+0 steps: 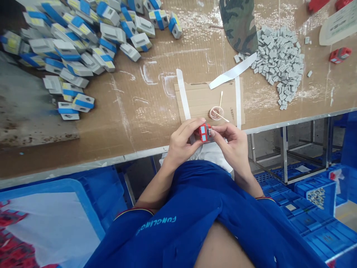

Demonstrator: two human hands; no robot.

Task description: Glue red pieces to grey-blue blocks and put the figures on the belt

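Observation:
My left hand [181,140] is closed around a small red toy vehicle body [203,133] with light blue window patches, holding it near the table's front edge. From the other side, my right hand [233,145] pinches a small grey plastic piece [210,131] against the red body. Just beyond my fingers, a small clear cup [214,115] stands on a cardboard sheet [199,98]. One cotton swab [221,97] lies by the cup, and another stick rests across its rim. White tape strips [183,93] run along the cardboard's sides.
White toy bodies with blue and yellow bands [111,33] are heaped at the back left. Right of a camouflage cloth [239,26] lies a pile of small grey pieces [284,56]. A red toy body [340,55] sits further right. Blue crates [304,208] stand below the table.

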